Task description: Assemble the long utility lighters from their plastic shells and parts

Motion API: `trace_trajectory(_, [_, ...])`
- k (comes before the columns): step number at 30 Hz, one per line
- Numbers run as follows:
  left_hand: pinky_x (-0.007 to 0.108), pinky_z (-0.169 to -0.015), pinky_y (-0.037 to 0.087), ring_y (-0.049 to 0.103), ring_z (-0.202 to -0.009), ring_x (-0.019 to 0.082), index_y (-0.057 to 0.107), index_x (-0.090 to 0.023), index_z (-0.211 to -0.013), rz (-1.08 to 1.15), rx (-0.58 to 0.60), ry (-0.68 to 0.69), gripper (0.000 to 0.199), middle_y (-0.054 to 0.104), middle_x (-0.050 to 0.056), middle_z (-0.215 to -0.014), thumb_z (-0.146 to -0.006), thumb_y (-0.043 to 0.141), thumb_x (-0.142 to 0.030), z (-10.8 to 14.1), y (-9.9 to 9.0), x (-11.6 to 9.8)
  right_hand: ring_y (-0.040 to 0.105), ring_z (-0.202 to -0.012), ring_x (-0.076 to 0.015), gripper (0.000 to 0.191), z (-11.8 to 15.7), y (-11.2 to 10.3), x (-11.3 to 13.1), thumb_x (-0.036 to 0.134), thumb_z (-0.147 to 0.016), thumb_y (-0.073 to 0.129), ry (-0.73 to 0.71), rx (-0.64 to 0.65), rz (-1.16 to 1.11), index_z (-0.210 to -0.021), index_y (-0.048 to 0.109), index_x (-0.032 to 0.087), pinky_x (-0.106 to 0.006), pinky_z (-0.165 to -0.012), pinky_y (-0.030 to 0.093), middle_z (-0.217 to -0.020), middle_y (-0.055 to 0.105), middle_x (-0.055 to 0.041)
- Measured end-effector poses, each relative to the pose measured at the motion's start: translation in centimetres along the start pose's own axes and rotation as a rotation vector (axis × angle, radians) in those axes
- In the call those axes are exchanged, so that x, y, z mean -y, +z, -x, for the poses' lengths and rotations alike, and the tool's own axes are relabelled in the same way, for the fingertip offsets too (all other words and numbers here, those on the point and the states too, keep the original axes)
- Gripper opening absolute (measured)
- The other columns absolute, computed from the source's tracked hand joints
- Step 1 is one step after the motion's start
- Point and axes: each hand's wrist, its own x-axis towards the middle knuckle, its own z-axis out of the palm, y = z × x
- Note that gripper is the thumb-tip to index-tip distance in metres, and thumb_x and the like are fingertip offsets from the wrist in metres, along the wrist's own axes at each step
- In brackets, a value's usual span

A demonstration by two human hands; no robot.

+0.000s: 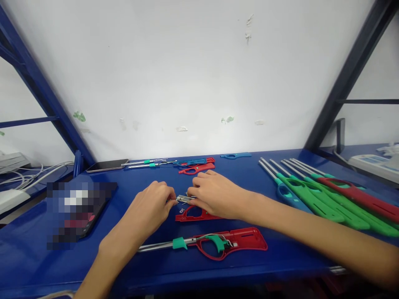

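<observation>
Over the middle of the blue table, my right hand (pixel 207 191) is closed on a small silvery, partly translucent piece (pixel 185 199). My left hand (pixel 157 200) pinches at the left end of that same piece. Just below the fingers lies a red handle half-shell (pixel 181 217), partly hidden by my right hand, and a tiny pale bit (pixel 181 210) rests beside it. Nearer to me is an opened gas lighter with a red half-shell (pixel 251 239), a green trigger (pixel 218 241), thin wires and a metal tube (pixel 160 246).
Several long lighters with green (pixel 314 199), red (pixel 361 195) and blue handles lie at right. Along the back are a phone (pixel 109 165), metal tubes with green collars (pixel 152 165), red shells (pixel 196 168) and a blue shell (pixel 236 155). A blurred-out dark device (pixel 96 207) lies left.
</observation>
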Motion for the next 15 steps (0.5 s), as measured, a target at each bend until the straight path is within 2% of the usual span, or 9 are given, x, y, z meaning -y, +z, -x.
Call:
trace_trajectory(2, [0.035,-0.073,0.051,0.072,-0.097,0.031,0.080,-0.022,-0.097,-0.018,0.036,-0.013,0.012,0.077,0.008,-0.099,-0.097,0.069,-0.017,-0.1,0.1,-0.2,0.072,-0.100,-0.0271,0.029,-0.7,0.3,0.5,0.034,-0.112,0.056,0.029,0.002,0.013,-0.110,0.076,0.014,-0.044,-0.095,0.052,-0.101,0.077,-0.0123])
trace_trajectory(5, [0.034,-0.071,0.049,0.072,-0.100,0.031,0.079,-0.021,-0.096,-0.045,0.076,-0.023,0.015,0.076,0.009,-0.102,-0.098,0.067,-0.013,-0.3,0.4,-0.6,0.073,-0.101,-0.0265,0.022,-1.5,0.9,0.9,0.032,-0.108,0.065,0.085,0.024,0.022,-0.108,0.075,0.013,-0.044,-0.094,0.056,-0.102,0.077,-0.0109])
trace_trajectory(11, [0.033,-0.066,0.044,0.070,-0.099,0.031,0.074,-0.018,-0.089,-0.074,0.069,0.001,0.029,0.074,0.011,-0.098,-0.102,0.052,-0.004,-0.2,0.7,-1.0,0.073,-0.103,-0.0227,0.016,-2.2,1.1,0.4,0.030,-0.103,0.072,0.166,0.033,0.007,-0.110,0.072,0.016,-0.045,-0.093,0.060,-0.114,0.075,-0.0059])
trace_trajectory(13, [0.034,-0.065,0.043,0.069,-0.096,0.032,0.072,-0.018,-0.089,-0.050,0.037,0.003,0.028,0.073,0.012,-0.097,-0.102,0.052,-0.005,0.0,0.5,-1.1,0.072,-0.095,-0.0223,0.014,-1.6,0.3,0.0,0.027,-0.105,0.069,0.200,0.013,-0.029,-0.108,0.071,0.014,-0.040,-0.085,0.059,-0.106,0.075,-0.0076])
trace_trajectory(15, [0.034,-0.066,0.044,0.069,-0.094,0.030,0.071,-0.018,-0.092,-0.005,-0.024,0.003,0.025,0.073,0.011,-0.099,-0.103,0.051,-0.007,0.3,0.0,-1.0,0.070,-0.081,-0.0214,0.012,-0.4,-0.7,-0.5,0.023,-0.106,0.063,0.234,-0.005,-0.081,-0.105,0.069,0.013,-0.034,-0.070,0.053,-0.092,0.076,-0.0083])
